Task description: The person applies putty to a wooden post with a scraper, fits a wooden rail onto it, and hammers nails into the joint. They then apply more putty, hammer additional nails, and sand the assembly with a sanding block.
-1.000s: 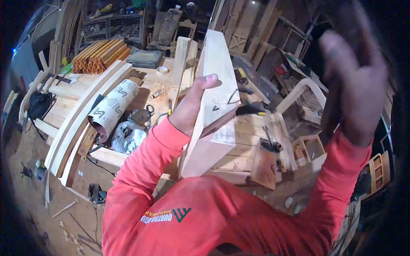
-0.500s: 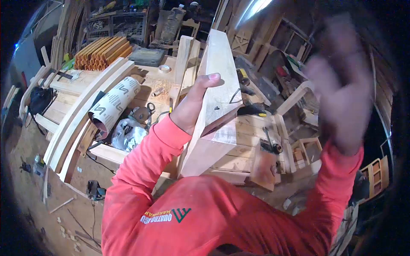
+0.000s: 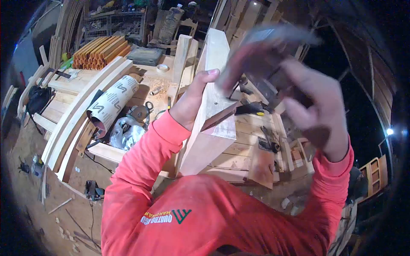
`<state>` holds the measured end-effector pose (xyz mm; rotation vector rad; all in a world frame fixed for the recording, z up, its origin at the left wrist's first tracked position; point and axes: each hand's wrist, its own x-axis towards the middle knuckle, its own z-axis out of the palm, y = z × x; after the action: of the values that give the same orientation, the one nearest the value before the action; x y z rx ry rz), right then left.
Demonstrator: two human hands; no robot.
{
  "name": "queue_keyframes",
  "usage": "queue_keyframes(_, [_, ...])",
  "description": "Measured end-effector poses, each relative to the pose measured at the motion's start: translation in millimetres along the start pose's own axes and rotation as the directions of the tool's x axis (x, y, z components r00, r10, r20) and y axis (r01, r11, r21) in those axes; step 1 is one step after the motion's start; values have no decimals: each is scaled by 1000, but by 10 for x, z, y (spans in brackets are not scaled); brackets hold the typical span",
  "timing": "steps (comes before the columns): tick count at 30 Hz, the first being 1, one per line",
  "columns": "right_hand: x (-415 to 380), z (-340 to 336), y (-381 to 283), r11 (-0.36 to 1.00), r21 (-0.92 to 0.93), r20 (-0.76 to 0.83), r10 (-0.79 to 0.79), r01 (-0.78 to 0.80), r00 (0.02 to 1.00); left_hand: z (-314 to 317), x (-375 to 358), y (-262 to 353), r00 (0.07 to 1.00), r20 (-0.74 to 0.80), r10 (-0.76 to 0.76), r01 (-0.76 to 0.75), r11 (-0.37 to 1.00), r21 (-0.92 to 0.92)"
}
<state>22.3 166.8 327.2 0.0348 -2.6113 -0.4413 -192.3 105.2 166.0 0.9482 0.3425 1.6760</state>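
Right fingers [image 3: 298,112] blur; a lamp [image 3: 389,132] glares amid darkness.

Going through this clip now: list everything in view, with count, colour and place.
Wooden workpiece: 1, pale, centre
Blurred tool: 1, reddish and grey, right of the workpiece's upper part
Workbench: 1, pale wood, behind the workpiece
Stacked strips: many, orange, bench's far left
Curved strips: at least 2, pale, bench's left
Printed roll: 1, white with dark print, beside the curved strips
Plastic bag: 1, whitish, nearer than the roll
Case: 1, grey, far side
Board: 1, reddish-brown, bench's near right
Background clutter: uncountable, mostly dark
Sleeves: 2, red, foreground
Left hand: 1, bare, gripping the workpiece
Right hand: 1, bare, blurred, right
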Motion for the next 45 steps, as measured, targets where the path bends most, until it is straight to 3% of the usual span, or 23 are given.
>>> queue_keyframes(3, [166,-85,-161,945,161,-490,327,-285,808,-37,34,-7,999,1,-44,44,996,-76])
queue_keyframes(4, [216,-166,-173,903,270,-507,428,-334,748,8,41,5,999,-16,-39,37,994,-102])
queue_keyframes(6, [186,-88,-129,939,158,-402,345,-307,848,5,59,2,1000,-18,-13,11,994,-105])
queue_keyframes(8, [65,83,-91,998,-31,-123,52,-56,991,-91,100,-7,999,17,43,-42,998,-50])
queue_keyframes(10, [16,95,-169,996,31,46,77,-78,996,-120,75,-53,998,55,10,-3,993,-121])
queue_keyframes(12, [108,30,-162,981,125,-213,173,-149,962,-74,61,-14,999,23,-23,27,986,-164])
queue_keyframes(14, [236,-13,-195,925,305,-440,349,-228,827,-62,56,-2,999,-33,-21,16,987,-159])
queue_keyframes(15, [273,-29,-169,904,325,-443,406,-279,799,-86,66,-21,999,-14,-41,38,987,-155])
queue_keyframes(17, [178,30,-147,927,266,-281,336,-263,899,-128,87,-27,998,20,-64,66,988,-142])
queue_keyframes(19, [63,88,-239,966,201,-18,167,-160,986,-74,101,47,995,37,94,-95,995,26])
queue_keyframes(21, [85,-22,-219,979,153,102,119,-134,988,-111,102,-72,993,52,109,-106,993,-52])
queue_keyframes(24, [126,-4,-294,964,181,-99,213,-193,972,-75,65,-1,997,53,-60,68,982,-175])
queue_keyframes(25, [161,40,-248,981,160,-138,136,-114,981,20,51,19,996,-84,-23,14,994,-104])
queue_keyframes(28, [-14,168,-134,988,151,-11,12,-10,1000,13,56,-25,987,-106,118,-103,985,136])
queue_keyframes(31, [-254,285,-139,981,156,-166,143,-117,976,31,49,23,989,-117,95,-54,947,317])
queue_keyframes(33, [-493,418,-165,937,259,-284,307,-235,909,-37,54,34,996,-85,35,-17,977,212])
queue_keyframes(36, [-854,542,-78,747,540,-224,572,-388,789,-122,70,27,990,-136,-33,25,998,-61])
queue_keyframes(37, [-962,571,-25,660,627,-175,637,-414,751,22,-6,107,964,-263,-21,63,986,154])
queue_keyframes(38, [-1033,570,-38,493,758,-71,714,-428,697,42,-57,115,928,-303,215,-47,877,478])
queue_keyframes(40, [-1134,636,-27,181,908,91,795,-378,599,-161,-176,332,840,-199,505,-6,375,927])
queue_keyframes(43, [-1193,572,184,-197,944,327,650,-263,686,99,-160,650,650,-66,757,-143,207,968])
queue_keyframes(44, [-1210,592,274,-305,926,368,607,-221,704,391,-171,706,690,94,717,-186,50,981])
queue_keyframes(45, [-1216,626,391,-500,852,405,447,-152,797,679,-214,753,802,56,594,-84,21,996])
